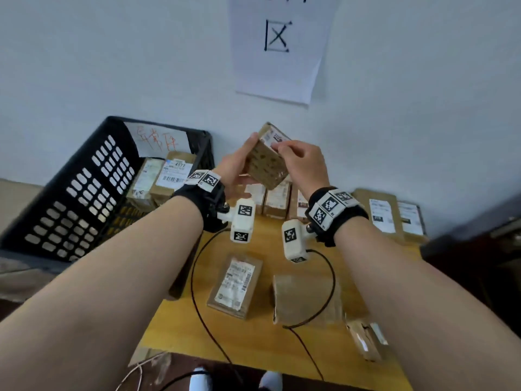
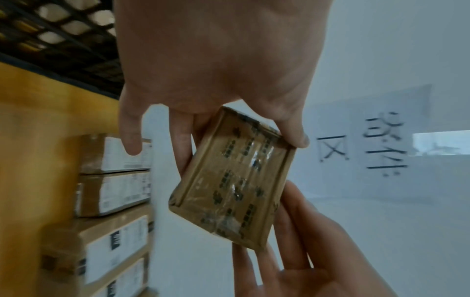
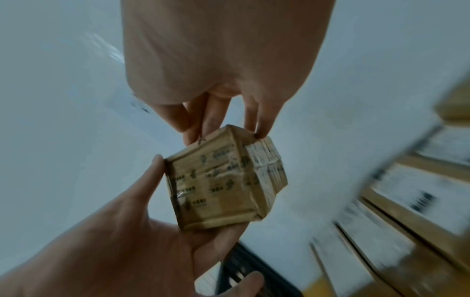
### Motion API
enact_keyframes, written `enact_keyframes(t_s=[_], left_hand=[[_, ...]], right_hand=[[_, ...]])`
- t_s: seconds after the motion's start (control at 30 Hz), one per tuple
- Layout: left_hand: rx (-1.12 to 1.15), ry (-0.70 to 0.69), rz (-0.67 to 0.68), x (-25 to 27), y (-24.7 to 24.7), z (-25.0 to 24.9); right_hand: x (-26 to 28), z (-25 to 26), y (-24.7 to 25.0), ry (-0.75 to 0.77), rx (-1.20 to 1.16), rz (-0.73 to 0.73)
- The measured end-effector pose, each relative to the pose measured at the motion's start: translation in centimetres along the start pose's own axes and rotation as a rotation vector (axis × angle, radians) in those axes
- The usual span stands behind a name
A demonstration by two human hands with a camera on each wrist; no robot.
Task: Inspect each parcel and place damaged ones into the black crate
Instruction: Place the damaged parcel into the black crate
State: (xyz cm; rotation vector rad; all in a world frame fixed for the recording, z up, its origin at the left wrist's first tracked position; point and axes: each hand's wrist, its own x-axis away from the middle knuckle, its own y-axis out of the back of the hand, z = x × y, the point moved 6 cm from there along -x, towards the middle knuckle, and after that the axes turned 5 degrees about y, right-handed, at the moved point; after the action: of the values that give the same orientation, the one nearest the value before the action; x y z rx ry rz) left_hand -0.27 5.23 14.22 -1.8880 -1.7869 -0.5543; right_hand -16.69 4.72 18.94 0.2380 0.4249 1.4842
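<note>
**Turning the parcel over to check every side**

Both hands hold one small brown parcel [image 1: 266, 162] up in the air above the yellow table [image 1: 262, 345], in front of the wall. The left hand [image 1: 235, 167] cradles it from beneath and the side, thumb on one edge and fingers curled round the back. The right hand [image 1: 303, 165] pinches the upper corner near the label. The black crate [image 1: 84, 190] stands to the left on the table's edge and already has parcels in it.

To do this check well, I would rotate the parcel slowly, one hand carrying the weight while the other turns it. The taped face looks wrinkled, and one lower corner in the right wrist view seems crushed, though blur makes that uncertain. Look along each corner and seam before deciding. Keep the grip light, so that squeezing adds no new dents.
</note>
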Motion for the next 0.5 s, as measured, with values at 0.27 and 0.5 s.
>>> enact_keyframes(t_s=[0.27, 0.5], left_hand=[[0.048, -0.208, 0.043, 6.2, -1.0, -9.0], [0.187, -0.395, 0.031, 9.2, 0.8, -12.4]], right_hand=[[-0.6, 11.2, 6.4, 0.323, -0.213, -0.133], [-2.6, 11.9, 4.7, -0.077, -0.396, 0.078]])
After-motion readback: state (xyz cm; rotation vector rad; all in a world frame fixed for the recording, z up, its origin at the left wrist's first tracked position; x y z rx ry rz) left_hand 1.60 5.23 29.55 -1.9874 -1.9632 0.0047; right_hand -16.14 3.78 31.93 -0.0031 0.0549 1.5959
